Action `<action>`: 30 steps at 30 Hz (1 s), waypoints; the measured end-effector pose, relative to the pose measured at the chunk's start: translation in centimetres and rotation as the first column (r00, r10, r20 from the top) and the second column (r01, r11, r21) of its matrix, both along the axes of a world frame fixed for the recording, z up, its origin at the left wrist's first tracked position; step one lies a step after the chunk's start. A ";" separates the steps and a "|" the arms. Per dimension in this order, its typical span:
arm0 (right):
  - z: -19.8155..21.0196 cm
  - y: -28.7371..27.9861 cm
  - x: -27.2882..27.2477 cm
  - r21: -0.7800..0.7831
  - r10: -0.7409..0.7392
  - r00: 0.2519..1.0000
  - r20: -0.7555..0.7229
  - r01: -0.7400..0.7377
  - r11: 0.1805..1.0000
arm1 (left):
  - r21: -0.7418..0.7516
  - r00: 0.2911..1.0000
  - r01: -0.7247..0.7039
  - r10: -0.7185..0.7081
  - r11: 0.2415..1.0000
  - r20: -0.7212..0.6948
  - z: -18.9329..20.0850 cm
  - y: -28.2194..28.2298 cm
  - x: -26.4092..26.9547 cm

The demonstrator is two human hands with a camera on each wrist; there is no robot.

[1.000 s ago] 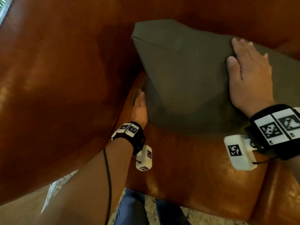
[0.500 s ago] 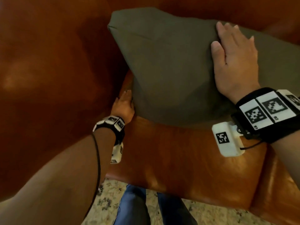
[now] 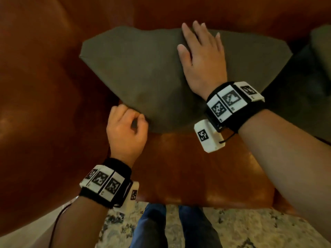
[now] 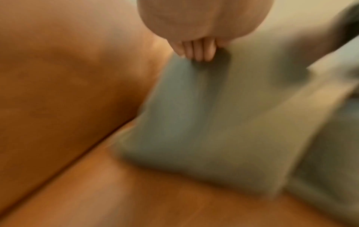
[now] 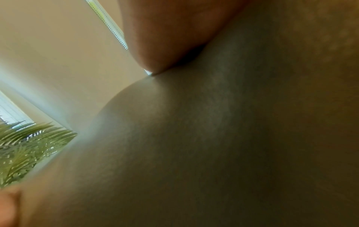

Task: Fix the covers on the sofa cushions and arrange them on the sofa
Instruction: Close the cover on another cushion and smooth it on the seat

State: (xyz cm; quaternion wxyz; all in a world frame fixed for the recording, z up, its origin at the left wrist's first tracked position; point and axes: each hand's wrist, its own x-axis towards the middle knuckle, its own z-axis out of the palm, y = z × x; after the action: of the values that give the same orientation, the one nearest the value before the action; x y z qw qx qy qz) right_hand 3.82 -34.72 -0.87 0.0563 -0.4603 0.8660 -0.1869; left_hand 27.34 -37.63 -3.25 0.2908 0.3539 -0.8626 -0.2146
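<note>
Against the sofa (image 3: 44, 104) back, you are propping the cushion (image 3: 143, 72) upright, your right hand (image 3: 202, 58) pressing flat and open to steady it, your left hand (image 3: 125, 129) curling loosely at its lower edge, apparently gripping nothing.

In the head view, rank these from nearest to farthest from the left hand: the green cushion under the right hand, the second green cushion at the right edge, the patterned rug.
1. Green cushion: its lower corner sits at the left hand's fingertips.
2. Patterned rug: below the seat's front edge.
3. Second green cushion: far right, beyond the right hand.
</note>
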 end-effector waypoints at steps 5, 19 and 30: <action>0.7 2.3 -1.0 -0.125 0.072 0.990 0.123 -0.057 0.990 | -0.132 0.989 0.127 -0.135 0.983 -0.058 6.3 2.2 -8.5; -5.8 13.4 -1.9 -0.447 -0.384 0.608 0.694 0.783 0.432 | -0.121 0.807 0.294 -0.179 0.948 0.563 3.7 -1.3 -18.4; -13.1 11.8 -0.2 0.362 -0.427 -0.052 0.903 0.628 0.689 | -0.129 0.826 0.283 -0.173 0.950 0.536 3.2 -2.6 -17.7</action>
State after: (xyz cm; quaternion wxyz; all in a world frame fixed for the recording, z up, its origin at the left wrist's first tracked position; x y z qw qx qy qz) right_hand 3.61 -22.90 -14.00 0.4608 0.1294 0.7196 -0.5030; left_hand 9.60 -40.20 -0.09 0.0546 0.2608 -0.9622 -0.0556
